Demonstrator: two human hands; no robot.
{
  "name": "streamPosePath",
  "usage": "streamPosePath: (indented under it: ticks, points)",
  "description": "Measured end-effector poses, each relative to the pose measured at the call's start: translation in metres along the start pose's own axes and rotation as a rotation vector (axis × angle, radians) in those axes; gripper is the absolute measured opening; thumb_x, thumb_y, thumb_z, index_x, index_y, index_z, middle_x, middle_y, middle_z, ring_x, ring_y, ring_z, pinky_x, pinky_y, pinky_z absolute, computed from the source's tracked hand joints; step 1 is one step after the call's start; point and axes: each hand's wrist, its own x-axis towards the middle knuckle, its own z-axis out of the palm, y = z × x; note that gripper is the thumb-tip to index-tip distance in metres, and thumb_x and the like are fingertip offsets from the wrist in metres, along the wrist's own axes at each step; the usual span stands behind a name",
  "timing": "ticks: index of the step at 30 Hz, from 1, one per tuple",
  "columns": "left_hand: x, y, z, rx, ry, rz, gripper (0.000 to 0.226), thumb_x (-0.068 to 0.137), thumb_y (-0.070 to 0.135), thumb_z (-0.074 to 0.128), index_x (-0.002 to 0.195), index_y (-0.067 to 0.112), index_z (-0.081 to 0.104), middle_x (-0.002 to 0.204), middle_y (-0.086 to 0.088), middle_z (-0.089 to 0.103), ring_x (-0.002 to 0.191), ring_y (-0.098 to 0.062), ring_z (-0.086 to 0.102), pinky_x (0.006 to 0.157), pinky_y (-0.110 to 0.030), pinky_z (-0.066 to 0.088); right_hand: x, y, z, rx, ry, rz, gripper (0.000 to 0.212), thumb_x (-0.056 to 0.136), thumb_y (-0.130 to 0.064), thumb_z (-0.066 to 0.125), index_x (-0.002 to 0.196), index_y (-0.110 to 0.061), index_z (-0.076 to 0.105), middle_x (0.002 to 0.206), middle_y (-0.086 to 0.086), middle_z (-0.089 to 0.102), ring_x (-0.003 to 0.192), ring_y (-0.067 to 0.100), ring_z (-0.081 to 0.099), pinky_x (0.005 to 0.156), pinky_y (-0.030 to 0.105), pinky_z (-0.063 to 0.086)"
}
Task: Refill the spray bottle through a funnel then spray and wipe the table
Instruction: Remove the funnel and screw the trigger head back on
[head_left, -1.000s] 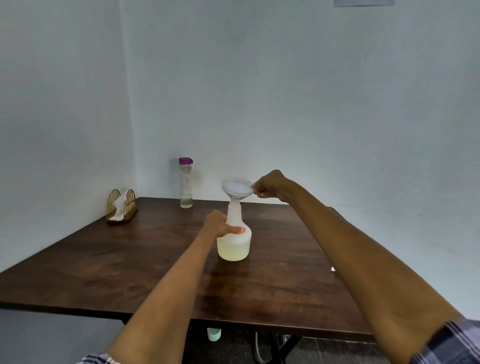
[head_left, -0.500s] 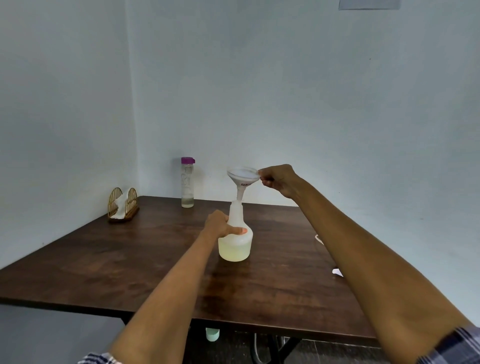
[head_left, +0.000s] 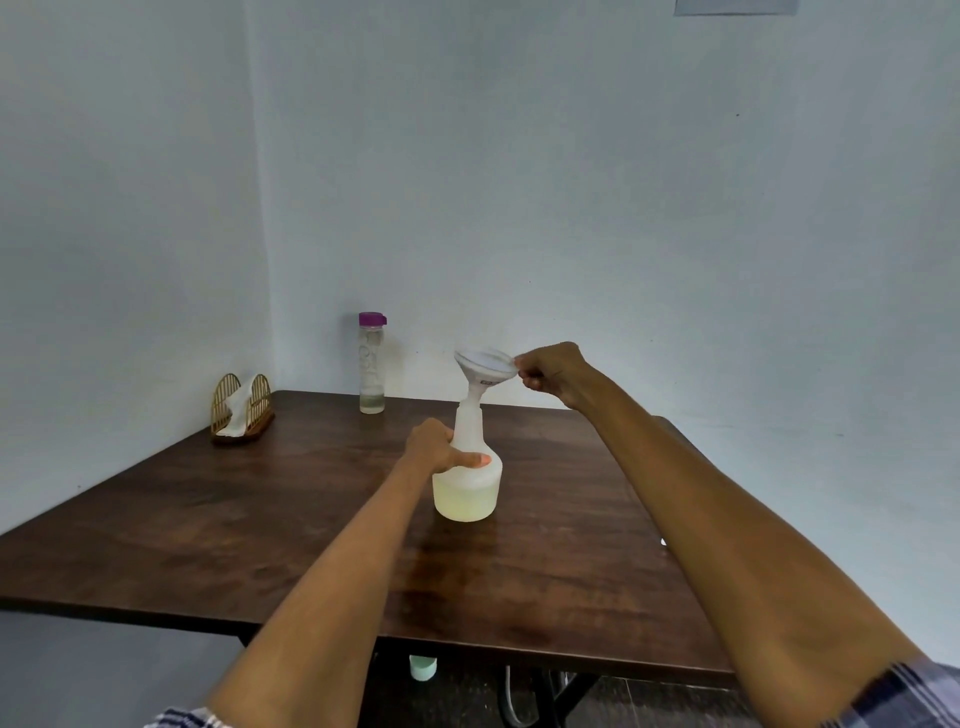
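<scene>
While the left hand (head_left: 439, 451) grips the shoulder of the spray bottle (head_left: 467, 480), thumb laid across its front, the bottle stands upright near the middle of the wooden table (head_left: 208, 530), its lower part filled with pale yellowish liquid and its neck open, no spray head on it. Just above, the right hand (head_left: 550, 371) pinches the rim of the white funnel (head_left: 485, 370) between curled fingers. Compared with half a second ago, the funnel has tipped over toward the left and dropped a little, so its spout tip now sits at the bottle mouth instead of hanging clear above it; a second ago it sat deep in the neck. I read this as the funnel being worked out of the bottle, which suggests the pouring is done and spraying and wiping remain. Farther back, a purple-capped bottle (head_left: 372, 364) stands nearly empty by the wall, with a gold wire napkin holder (head_left: 241, 410) at the far left corner.
</scene>
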Motion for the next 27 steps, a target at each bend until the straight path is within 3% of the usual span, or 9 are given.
streamPosePath:
  ticks: [3,5,7,10,13,15,18,22,27]
  points:
    - [0.0020,-0.0003,-0.0004,0.006,0.007,0.003,0.044,0.073,0.043,0.076,0.075,0.001,0.062,0.079,-0.009,0.059,0.094,-0.025,0.061,0.055,-0.017,0.035,0.0020,0.0037,0.0035,0.014,0.019,-0.009,0.015,0.080,0.011,0.059,0.068,0.002,0.059,0.063,0.009,0.051,0.050,0.016,0.043,0.043,0.014,0.043]
    - [0.0013,0.0005,-0.0007,0.004,0.006,0.005,0.049,0.073,0.043,0.076,0.087,-0.003,0.066,0.089,-0.012,0.063,0.100,-0.025,0.062,0.059,-0.019,0.038,0.0027,0.0040,0.0054,-0.034,0.016,-0.012,0.015,0.080,0.011,0.059,0.068,0.001,0.059,0.062,0.009,0.052,0.050,0.016,0.045,0.044,0.014,0.045]
    - [0.0015,0.0003,-0.0008,0.001,0.006,0.006,0.044,0.073,0.043,0.076,0.074,0.001,0.063,0.075,-0.005,0.057,0.090,-0.022,0.060,0.056,-0.017,0.036,0.0020,0.0040,0.0068,-0.090,-0.001,-0.015,0.014,0.079,0.010,0.059,0.069,0.001,0.061,0.063,0.010,0.054,0.050,0.016,0.047,0.048,0.015,0.047]
    - [0.0029,-0.0004,-0.0003,-0.003,0.008,0.015,0.044,0.072,0.043,0.077,0.080,0.000,0.065,0.082,-0.006,0.059,0.088,-0.020,0.058,0.059,-0.019,0.038,0.0020,0.0022,0.0072,-0.048,-0.021,-0.018,0.011,0.079,0.010,0.060,0.071,0.003,0.061,0.065,0.011,0.054,0.052,0.016,0.047,0.051,0.017,0.047]
    - [0.0045,-0.0019,0.0000,-0.005,0.015,0.018,0.041,0.072,0.043,0.077,0.070,0.006,0.060,0.074,-0.002,0.055,0.084,-0.017,0.055,0.056,-0.017,0.035,0.0010,0.0012,0.0062,-0.088,-0.016,-0.020,0.011,0.079,0.010,0.060,0.071,0.002,0.062,0.065,0.011,0.056,0.051,0.015,0.049,0.050,0.016,0.048]
    - [0.0047,-0.0014,0.0000,0.004,0.018,0.019,0.042,0.072,0.044,0.077,0.077,0.005,0.061,0.084,-0.005,0.057,0.085,-0.016,0.054,0.056,-0.015,0.036,0.0010,0.0001,0.0059,-0.062,-0.015,-0.017,0.011,0.080,0.010,0.060,0.072,0.003,0.062,0.066,0.011,0.056,0.052,0.016,0.049,0.053,0.018,0.048]
    - [0.0053,-0.0013,0.0008,0.017,0.018,0.013,0.041,0.072,0.046,0.076,0.067,0.010,0.055,0.090,-0.008,0.058,0.087,-0.018,0.057,0.058,-0.018,0.038,0.0001,-0.0012,0.0061,-0.098,-0.008,-0.020,0.012,0.079,0.010,0.061,0.070,0.003,0.061,0.065,0.012,0.056,0.052,0.016,0.050,0.053,0.019,0.048]
    - [0.0075,-0.0031,0.0033,0.018,0.030,0.015,0.045,0.073,0.045,0.075,0.087,0.004,0.064,0.099,-0.012,0.062,0.106,-0.025,0.062,0.071,-0.023,0.044,-0.0017,-0.0035,0.0036,-0.096,-0.013,-0.021,0.011,0.079,0.010,0.060,0.071,0.002,0.061,0.065,0.011,0.056,0.052,0.016,0.051,0.047,0.017,0.049]
    - [0.0085,-0.0038,0.0044,0.015,0.033,0.012,0.062,0.073,0.045,0.075,0.111,-0.003,0.063,0.116,-0.015,0.064,0.109,-0.026,0.061,0.083,-0.028,0.048,-0.0028,-0.0027,0.0035,-0.135,-0.034,-0.035,0.011,0.078,0.011,0.060,0.071,0.003,0.063,0.066,0.012,0.057,0.052,0.016,0.052,0.048,0.016,0.051]
